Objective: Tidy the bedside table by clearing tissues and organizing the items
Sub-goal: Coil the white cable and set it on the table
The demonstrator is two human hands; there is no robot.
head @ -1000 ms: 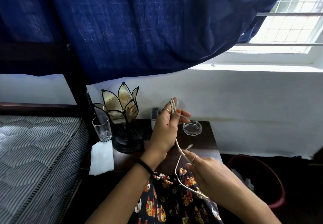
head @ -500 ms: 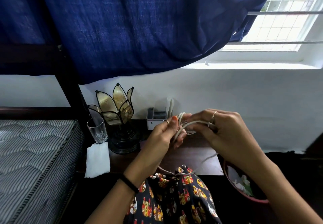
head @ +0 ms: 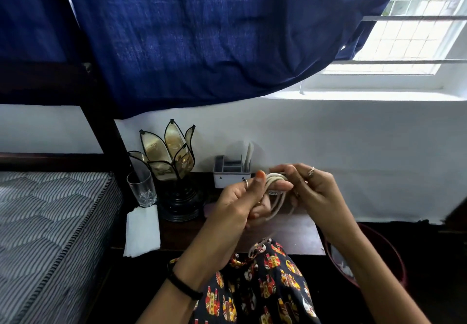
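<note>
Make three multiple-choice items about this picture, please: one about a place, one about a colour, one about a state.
1. Where does the drinking glass stand?
A. left of the lamp
B. on the window sill
C. in the bin

2. What colour is the curtain?
A. red
B. dark blue
C. yellow

3. In what state is the cable?
A. flat on the bedside table
B. looped around the left hand, with the right hand also on it
C. hanging from the lamp

Answers: 1 A, the glass is beside the lamp base; 2 B, the cloth is deep blue; 3 B, loops circle the fingers.
</note>
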